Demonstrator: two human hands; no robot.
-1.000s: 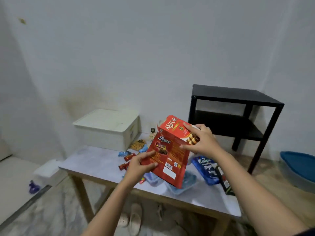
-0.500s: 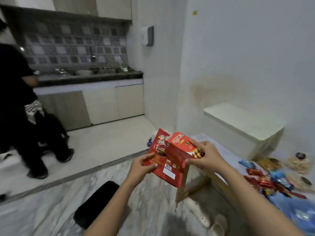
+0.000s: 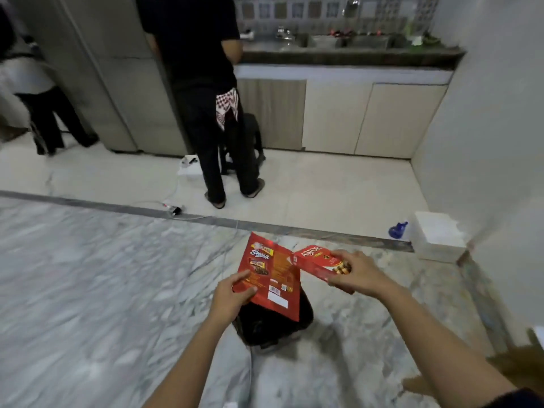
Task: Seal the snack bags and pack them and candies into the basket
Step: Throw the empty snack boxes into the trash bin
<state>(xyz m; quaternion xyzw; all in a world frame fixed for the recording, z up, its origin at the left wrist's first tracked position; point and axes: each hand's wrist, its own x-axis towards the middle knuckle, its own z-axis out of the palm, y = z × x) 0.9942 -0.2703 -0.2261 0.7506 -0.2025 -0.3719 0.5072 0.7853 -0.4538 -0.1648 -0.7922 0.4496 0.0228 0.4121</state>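
My left hand (image 3: pixel 232 295) grips the lower left edge of a flat red snack bag (image 3: pixel 272 278) with a white label and barcode. My right hand (image 3: pixel 353 273) holds a red Astor box (image 3: pixel 316 262) by its near end, right beside the bag's top right corner. Both are held above a black basket (image 3: pixel 273 326) that stands on the marble floor directly under the bag; the bag hides much of it. No candies show in this view.
A person in black (image 3: pixel 206 92) stands at the kitchen counter (image 3: pixel 347 58) ahead. A second person (image 3: pixel 38 92) is at the far left. A white box (image 3: pixel 438 240) and a blue bottle (image 3: pixel 397 230) sit by the right wall. A cable and plug (image 3: pixel 173 209) lie on the floor.
My view has swung left, away from the table with the candies, to the kitchen floor. Both hands still carry the bag and box, now over the black basket.
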